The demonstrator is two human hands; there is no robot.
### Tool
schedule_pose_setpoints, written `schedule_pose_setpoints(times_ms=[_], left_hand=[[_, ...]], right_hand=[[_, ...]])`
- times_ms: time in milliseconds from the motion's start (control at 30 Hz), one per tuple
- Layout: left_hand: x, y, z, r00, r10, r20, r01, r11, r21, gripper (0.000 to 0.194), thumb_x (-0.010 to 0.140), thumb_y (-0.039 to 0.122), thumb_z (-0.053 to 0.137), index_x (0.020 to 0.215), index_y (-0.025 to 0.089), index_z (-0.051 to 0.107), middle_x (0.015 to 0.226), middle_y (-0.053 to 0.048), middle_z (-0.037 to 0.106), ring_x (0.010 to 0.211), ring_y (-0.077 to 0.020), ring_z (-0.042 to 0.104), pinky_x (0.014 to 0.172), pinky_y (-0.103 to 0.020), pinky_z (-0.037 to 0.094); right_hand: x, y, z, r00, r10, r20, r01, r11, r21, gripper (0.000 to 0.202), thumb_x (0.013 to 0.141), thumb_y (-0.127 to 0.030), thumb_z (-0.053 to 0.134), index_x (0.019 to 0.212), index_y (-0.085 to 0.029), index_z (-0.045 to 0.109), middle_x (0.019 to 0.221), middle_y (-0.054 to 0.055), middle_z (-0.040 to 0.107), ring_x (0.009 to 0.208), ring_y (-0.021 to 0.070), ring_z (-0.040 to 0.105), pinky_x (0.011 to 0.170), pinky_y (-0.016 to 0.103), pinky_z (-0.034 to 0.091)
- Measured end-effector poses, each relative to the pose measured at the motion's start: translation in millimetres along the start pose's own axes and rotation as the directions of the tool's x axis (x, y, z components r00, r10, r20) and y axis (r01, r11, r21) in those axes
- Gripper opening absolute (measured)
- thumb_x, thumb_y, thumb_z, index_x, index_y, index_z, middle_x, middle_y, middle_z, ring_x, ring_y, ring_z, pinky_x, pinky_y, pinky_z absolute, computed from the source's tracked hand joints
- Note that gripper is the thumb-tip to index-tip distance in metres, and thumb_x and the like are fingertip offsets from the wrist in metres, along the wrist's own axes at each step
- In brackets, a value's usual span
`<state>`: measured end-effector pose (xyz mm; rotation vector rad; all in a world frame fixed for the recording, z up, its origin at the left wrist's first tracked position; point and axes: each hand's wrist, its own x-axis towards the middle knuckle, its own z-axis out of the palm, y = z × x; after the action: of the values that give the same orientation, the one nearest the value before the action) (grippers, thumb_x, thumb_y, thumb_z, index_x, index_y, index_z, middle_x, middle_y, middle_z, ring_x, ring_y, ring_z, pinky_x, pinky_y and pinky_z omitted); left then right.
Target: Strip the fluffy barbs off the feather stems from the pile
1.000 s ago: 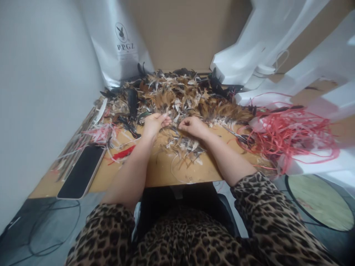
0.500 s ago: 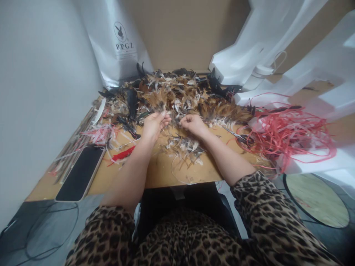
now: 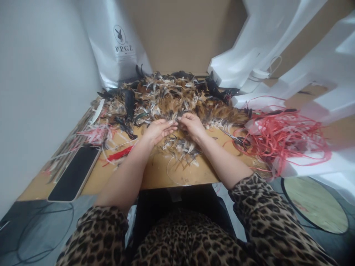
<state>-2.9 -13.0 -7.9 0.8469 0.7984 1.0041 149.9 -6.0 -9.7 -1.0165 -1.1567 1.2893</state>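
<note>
My left hand [image 3: 161, 130] pinches the base of a bunch of brown feathers [image 3: 168, 107] that fans out above its fingertips. Almost touching it, my right hand [image 3: 192, 125] is closed in a pinch; what lies between its fingers is too small to make out. Behind both hands spreads a heap of brown, white and black feathers [image 3: 180, 87]. Below them, a smaller scatter of pale and grey feathers [image 3: 184, 147] lies on the wooden table [image 3: 155, 173].
To the left lie a phone [image 3: 73, 173], a red strip [image 3: 119, 153], pink and white strings [image 3: 97, 133] and thin sticks [image 3: 65, 146]. Scissors [image 3: 233, 136] rest on the right beside tangled red ribbon [image 3: 288, 138]. A white bag [image 3: 122, 66] stands at the back.
My left hand has moved right and slightly down with the brown feathers, closing the gap to my right hand. The view has shifted a little.
</note>
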Motion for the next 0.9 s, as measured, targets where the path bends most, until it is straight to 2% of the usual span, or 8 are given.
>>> schedule_pose_setpoints(times_ms=[100,200,367,500,667,800,900], left_hand=[[0.4,-0.7,-0.4,1.0,-0.008,0.022,0.008,1.0,-0.002,0.008,0.072,0.011,0.062,0.077,0.006,0.064,0.077,-0.011,0.068,0.064,-0.0094,0.064,0.059,-0.016,0.049],[1.1,0.3,-0.9,1.0,-0.011,0.023,0.012,0.999,-0.048,0.005,0.073,0.009,0.06,0.075,0.006,0.064,0.073,-0.01,0.067,0.062,-0.0076,0.063,0.059,-0.015,0.049],[-0.7,4.6,-1.1,0.996,-0.055,0.065,0.067,0.98,-0.189,0.01,0.077,0.007,0.055,0.075,0.01,0.064,0.069,-0.005,0.065,0.057,-0.004,0.06,0.055,-0.011,0.048],[-4.5,6.6,1.5,0.993,-0.095,0.069,0.107,0.974,-0.202,0.01,0.078,0.008,0.054,0.075,0.011,0.063,0.07,-0.003,0.064,0.055,-0.0022,0.058,0.052,-0.008,0.046],[-3.0,4.4,1.8,0.991,-0.111,0.072,0.121,0.981,-0.149,0.006,0.076,0.01,0.057,0.077,0.01,0.063,0.068,-0.004,0.065,0.056,-0.0044,0.06,0.052,-0.011,0.047],[1.4,0.4,0.3,1.0,-0.028,-0.003,0.027,0.997,-0.07,0.005,0.074,0.012,0.061,0.075,0.008,0.062,0.071,-0.008,0.067,0.061,-0.0089,0.063,0.052,-0.014,0.048],[1.7,-1.5,1.6,0.999,0.0,-0.032,0.0,1.0,-0.013,0.008,0.072,0.014,0.063,0.072,0.007,0.061,0.072,-0.009,0.068,0.06,-0.0091,0.063,0.053,-0.015,0.048]], right_hand=[[-2.9,-1.5,2.8,1.0,-0.002,0.014,0.002,1.0,-0.002,0.032,0.057,-0.038,0.071,0.059,-0.016,0.048,0.048,-0.006,0.048,0.041,0.0039,0.039,0.041,0.017,0.027],[-3.5,-3.7,2.9,0.997,0.058,0.059,-0.062,0.996,0.071,0.031,0.055,-0.037,0.072,0.062,-0.016,0.051,0.052,-0.005,0.053,0.043,0.0041,0.041,0.041,0.017,0.027],[-2.0,-5.6,-2.4,0.961,0.168,0.221,-0.221,0.945,0.242,0.035,0.055,-0.035,0.074,0.08,-0.017,0.057,0.067,-0.002,0.062,0.049,0.0047,0.046,0.044,0.017,0.033],[-2.7,-4.9,-4.1,0.931,0.169,0.322,-0.26,0.929,0.263,0.033,0.056,-0.034,0.074,0.078,-0.017,0.056,0.072,-0.001,0.064,0.051,0.0045,0.047,0.047,0.017,0.035],[-3.3,-3.8,-1.3,0.965,0.113,0.237,-0.165,0.963,0.215,0.032,0.054,-0.035,0.075,0.068,-0.016,0.053,0.061,-0.004,0.06,0.048,0.0041,0.044,0.047,0.017,0.033],[-3.7,-4.8,1.4,0.991,0.03,0.129,-0.048,0.988,0.145,0.03,0.056,-0.036,0.074,0.064,-0.016,0.053,0.053,-0.005,0.054,0.045,0.0039,0.041,0.045,0.017,0.03],[-5.4,-6.8,3.6,0.998,0.004,0.064,-0.009,0.997,0.082,0.031,0.054,-0.038,0.073,0.063,-0.016,0.053,0.052,-0.005,0.052,0.046,0.0043,0.04,0.045,0.018,0.031]])
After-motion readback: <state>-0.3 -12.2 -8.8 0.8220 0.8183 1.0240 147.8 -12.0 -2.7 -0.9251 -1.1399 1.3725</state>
